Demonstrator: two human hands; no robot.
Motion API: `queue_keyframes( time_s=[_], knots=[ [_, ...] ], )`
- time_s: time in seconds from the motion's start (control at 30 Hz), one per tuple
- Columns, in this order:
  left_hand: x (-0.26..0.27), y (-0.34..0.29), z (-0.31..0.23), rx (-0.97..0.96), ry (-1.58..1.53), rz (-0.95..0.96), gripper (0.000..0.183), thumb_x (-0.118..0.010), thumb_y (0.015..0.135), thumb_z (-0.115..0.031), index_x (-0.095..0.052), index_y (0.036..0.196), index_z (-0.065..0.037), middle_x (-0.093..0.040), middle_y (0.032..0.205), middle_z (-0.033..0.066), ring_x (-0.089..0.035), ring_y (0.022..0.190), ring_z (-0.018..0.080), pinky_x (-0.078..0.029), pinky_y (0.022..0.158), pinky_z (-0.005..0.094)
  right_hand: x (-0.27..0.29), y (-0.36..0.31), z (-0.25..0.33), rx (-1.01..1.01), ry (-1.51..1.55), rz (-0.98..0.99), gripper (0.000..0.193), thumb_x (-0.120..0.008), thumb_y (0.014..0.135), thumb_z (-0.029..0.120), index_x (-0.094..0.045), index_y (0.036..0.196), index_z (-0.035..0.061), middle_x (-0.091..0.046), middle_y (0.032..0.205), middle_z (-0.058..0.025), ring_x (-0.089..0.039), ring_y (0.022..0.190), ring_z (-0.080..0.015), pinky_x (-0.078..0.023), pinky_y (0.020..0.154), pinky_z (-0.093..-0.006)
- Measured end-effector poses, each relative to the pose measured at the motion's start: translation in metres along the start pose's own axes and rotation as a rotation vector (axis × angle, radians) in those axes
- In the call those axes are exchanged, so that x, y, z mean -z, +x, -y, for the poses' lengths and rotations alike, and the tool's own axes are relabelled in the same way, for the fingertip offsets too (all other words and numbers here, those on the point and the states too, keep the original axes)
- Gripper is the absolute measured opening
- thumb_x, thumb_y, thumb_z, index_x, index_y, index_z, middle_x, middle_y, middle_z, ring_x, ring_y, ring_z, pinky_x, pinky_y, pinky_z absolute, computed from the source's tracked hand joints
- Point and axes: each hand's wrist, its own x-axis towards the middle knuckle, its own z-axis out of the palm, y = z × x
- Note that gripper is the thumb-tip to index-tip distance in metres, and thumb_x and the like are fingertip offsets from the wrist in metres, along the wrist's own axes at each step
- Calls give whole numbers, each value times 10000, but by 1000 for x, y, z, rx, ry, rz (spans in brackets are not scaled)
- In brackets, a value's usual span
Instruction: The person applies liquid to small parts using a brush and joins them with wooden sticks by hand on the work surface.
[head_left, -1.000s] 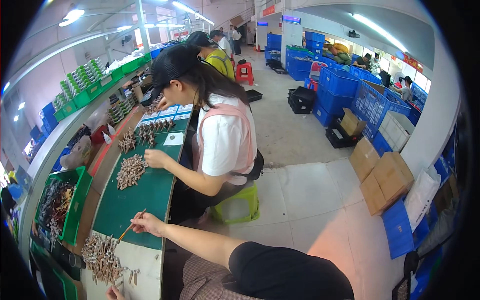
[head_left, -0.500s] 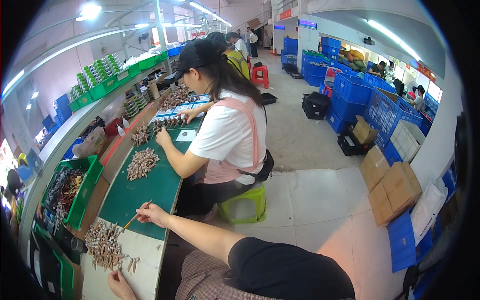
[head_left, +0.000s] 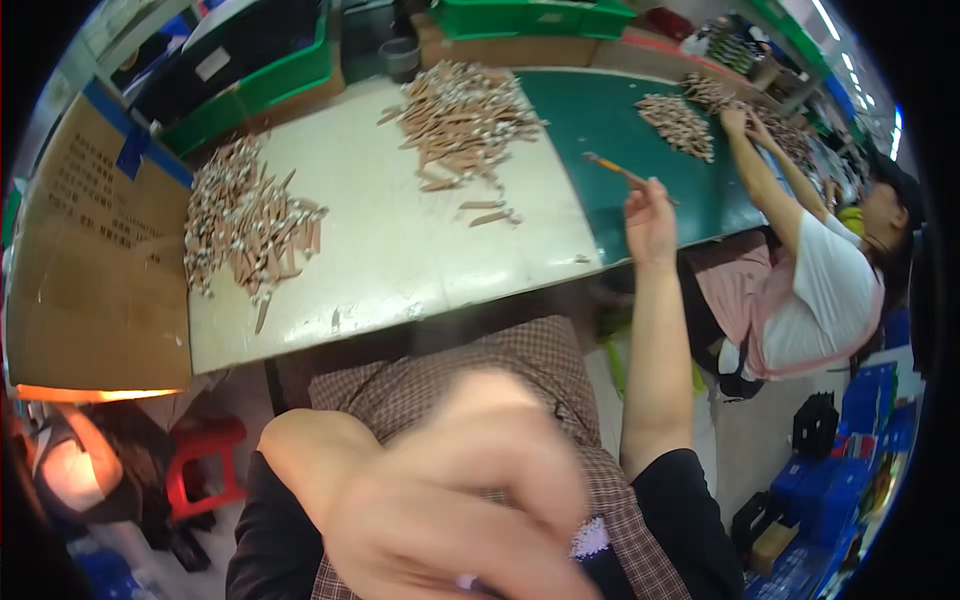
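My right hand [head_left: 652, 220] grips a slim wooden-handled brush [head_left: 628, 174] over the edge of the green mat, its tip pointing away to the left. Close to the camera, my left hand [head_left: 460, 480] is raised above my lap, its fingers bent but smeared by motion; whether it holds anything is unclear. On the pale tabletop [head_left: 400, 250] lie two heaps of small brown sticks with whitish ends: a middle heap [head_left: 455, 120] and a left heap [head_left: 245, 220]. A few loose sticks [head_left: 490, 212] lie just nearer than the middle heap.
A cardboard box [head_left: 95, 240] borders the table's left end. Green bins [head_left: 250, 100] and a dark cup [head_left: 400, 60] line the back. To the right a co-worker [head_left: 810, 290] handles pieces over the green mat [head_left: 570, 110]. A red stool [head_left: 205, 465] stands lower left.
The view has swung left and down, onto the table before me. My left hand has come up from the heap toward the camera. My right hand still holds the brush.
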Motion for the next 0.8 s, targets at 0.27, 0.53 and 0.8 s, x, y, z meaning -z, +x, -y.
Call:
queue_keyframes(
  time_s=[0.27,0.53,0.8],
  knots=[
    [-17,-5,29,490,-582,-77,254,-747,765,-360,-647,761,-127,-531,830,-13,-488,803,155,-324,728,296,11,-3,0,-13,111,113,140,-575,945,163,-586,1003,36,-636,1024,-136,-530,776,-114,-470,701,-250],
    [11,-2,76,702,-589,-158,122,-729,794,-193,-615,778,-153,-537,864,-20,-514,910,166,-308,846,322,5,-10,6,-40,225,178,157,-482,987,129,-536,1045,-6,-531,988,-77,-452,788,-104,-425,723,-243],
    [-5,-1,117,560,-721,-334,279,-809,732,-321,-653,772,-93,-588,774,19,-536,736,181,-392,664,328,8,-5,9,-91,277,262,144,-521,964,126,-516,1058,17,-503,989,-75,-438,774,-95,-394,705,-235]
  ],
)
